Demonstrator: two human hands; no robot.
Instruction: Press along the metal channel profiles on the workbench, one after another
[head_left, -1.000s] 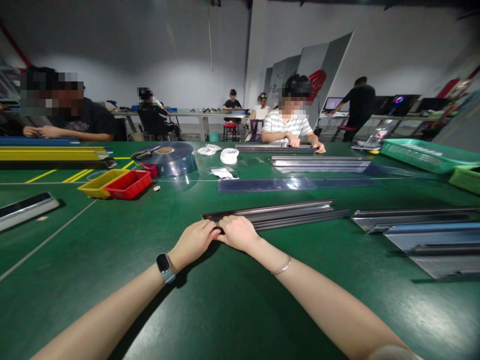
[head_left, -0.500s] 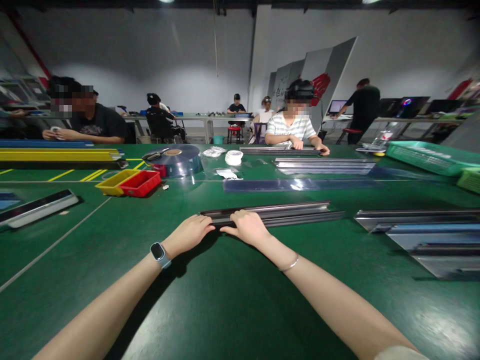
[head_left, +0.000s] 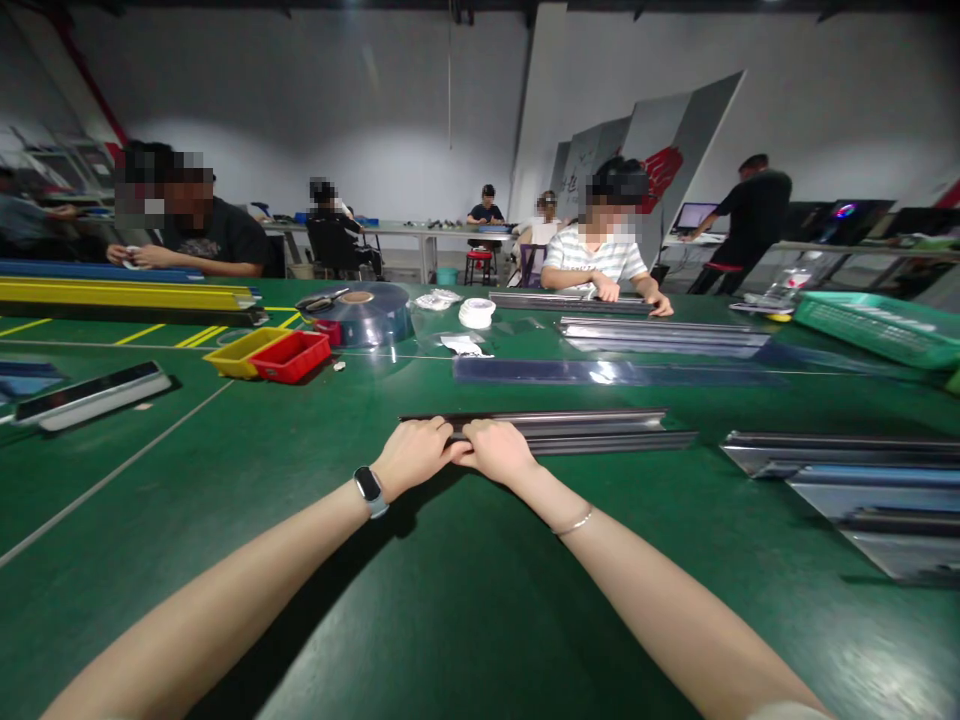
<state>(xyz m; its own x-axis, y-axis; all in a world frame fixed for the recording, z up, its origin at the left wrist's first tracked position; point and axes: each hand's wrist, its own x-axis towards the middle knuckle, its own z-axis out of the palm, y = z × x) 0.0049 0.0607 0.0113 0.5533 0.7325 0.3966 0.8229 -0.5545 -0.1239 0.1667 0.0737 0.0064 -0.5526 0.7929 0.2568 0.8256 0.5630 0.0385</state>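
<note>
Left hand (head_left: 417, 452) and right hand (head_left: 498, 450): palms down, fingers curled, thumbs meeting or nearly so — exact contact unclear. Both forearms reach forward, converging from the lower corners; wrists bent slightly inward — both hands level.

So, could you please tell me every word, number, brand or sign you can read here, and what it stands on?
None can be read with certainty.
Grey panels: dark characters beside a red mark, too blurred.
Bottle: red and white label, too small.
Black shirt: chest print, too faint.
Monitor: no legible text.
Wristwatch: no digits legible.
</note>
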